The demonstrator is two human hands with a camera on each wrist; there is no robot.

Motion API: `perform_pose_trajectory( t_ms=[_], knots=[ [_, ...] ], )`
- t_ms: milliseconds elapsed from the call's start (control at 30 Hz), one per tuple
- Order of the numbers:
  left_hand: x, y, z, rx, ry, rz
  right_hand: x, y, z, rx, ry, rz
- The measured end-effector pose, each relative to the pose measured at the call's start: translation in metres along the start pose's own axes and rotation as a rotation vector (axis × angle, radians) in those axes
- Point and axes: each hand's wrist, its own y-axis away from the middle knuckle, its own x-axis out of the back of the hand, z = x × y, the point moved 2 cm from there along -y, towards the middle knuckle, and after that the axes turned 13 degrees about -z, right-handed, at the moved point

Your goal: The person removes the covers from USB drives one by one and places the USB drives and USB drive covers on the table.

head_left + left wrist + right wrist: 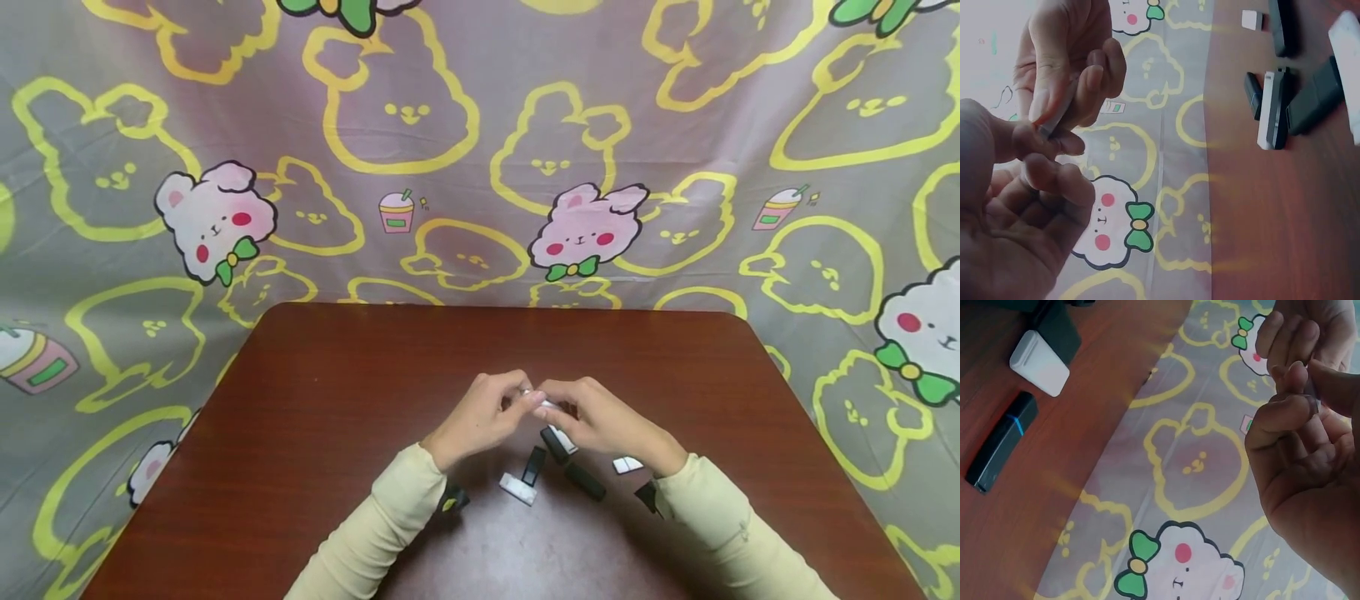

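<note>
My feed shows the brown table (360, 367); over it, the left hand (480, 417) at 9 o'clock and right hand (611, 421) at 3 meet. A black block (587, 482) lies at 5, a whitish block (518, 489) at 7. At dial centre, both pinch 1 pale piece (1060, 119): I'd judge it 2-handed fingertip work, calling next for steady pressure.
</note>
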Motion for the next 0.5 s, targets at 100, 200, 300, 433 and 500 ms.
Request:
perform_pose_trajectory(
  t_ms=[100, 200, 300, 433, 500],
  knots=[
    [0.0001, 0.0006, -0.0006, -0.007, 0.029, 0.003, 0.0006, 0.0012, -0.0001, 0.003, -0.009, -0.012],
    [0.0001, 0.0005, -0.0005, -0.028, 0.043, 0.014, 0.0024, 0.0015, -0.0013, 0.004, -0.014, -0.015],
    [-0.0001, 0.0002, -0.0003, -0.042, 0.041, 0.023, 0.0041, 0.0018, -0.0026, 0.007, -0.020, -0.017],
    [-0.0005, 0.0000, 0.0001, -0.062, 0.031, 0.042, 0.0046, 0.0022, -0.0037, -0.002, -0.024, -0.012],
    [-0.0016, 0.0000, 0.0005, -0.070, 0.027, 0.051, 0.0038, 0.0035, -0.0041, -0.016, -0.032, -0.009]
  ],
)
